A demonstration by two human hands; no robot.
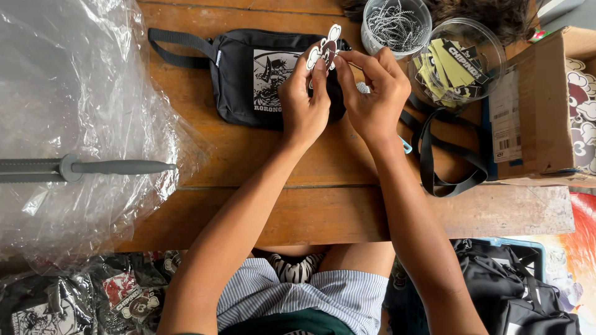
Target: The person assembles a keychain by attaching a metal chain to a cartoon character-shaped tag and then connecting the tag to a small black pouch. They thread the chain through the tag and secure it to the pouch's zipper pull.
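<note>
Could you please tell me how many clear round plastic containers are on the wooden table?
2. One container, holding metal chains, stands at the table's far edge; the other, holding printed tags, sits just right of it beside the cardboard box. More may lie out of view.

**Packages and labels on the wooden bench**

Brown cardboard box [546, 105] at right edge, 1 white shipping label [506, 118] with barcodes on its side. Clear round tub [460, 59] just left of it, full of yellow-black card tags [450, 68]. Clear plastic bags [74, 118] piled far left (crumpled). Bagged goods [93, 298] lower left, below the bench.
</note>
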